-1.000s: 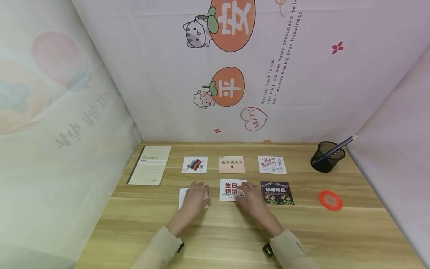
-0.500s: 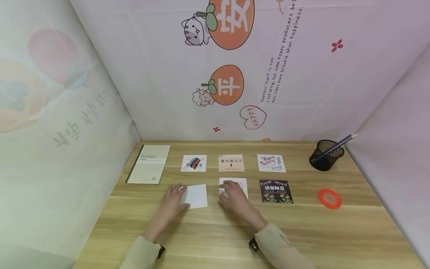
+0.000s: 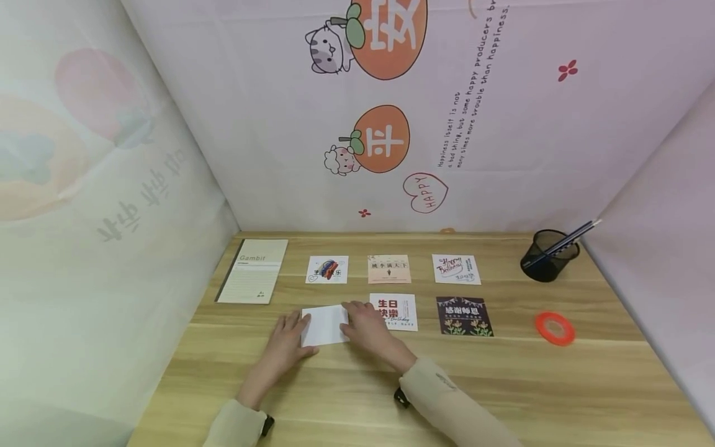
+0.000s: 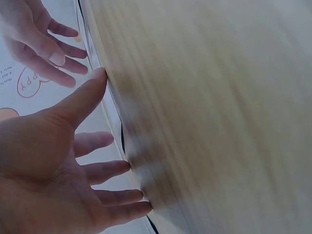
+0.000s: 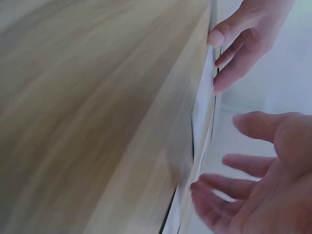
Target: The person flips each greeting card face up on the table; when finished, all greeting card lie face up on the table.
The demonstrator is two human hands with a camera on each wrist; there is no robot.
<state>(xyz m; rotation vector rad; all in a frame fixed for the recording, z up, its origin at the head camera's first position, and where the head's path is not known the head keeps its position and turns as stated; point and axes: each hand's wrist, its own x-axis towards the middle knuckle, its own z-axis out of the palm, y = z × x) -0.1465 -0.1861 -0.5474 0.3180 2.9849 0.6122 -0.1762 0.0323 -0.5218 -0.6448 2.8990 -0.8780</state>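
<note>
A blank white card lies on the wooden table between my two hands. My left hand rests at its left edge, fingertips and thumb down on the wood by the card. At the right edge is my right hand, its fingertips right at the card and its back overlapping part of a white card with red characters. Seen from the left wrist, the left hand has its fingers spread and fairly straight. In the right wrist view the right hand has loosely bent fingers with nothing between them.
Behind lie a card with a colourful print, a pink card and a Happy Birthday card. A dark card, an orange-red tape roll and a pen holder are to the right. A notebook lies at left.
My left hand has shifted left off the blank card to its left edge. My right hand has moved left, from the red-lettered card to the blank card's right edge.
</note>
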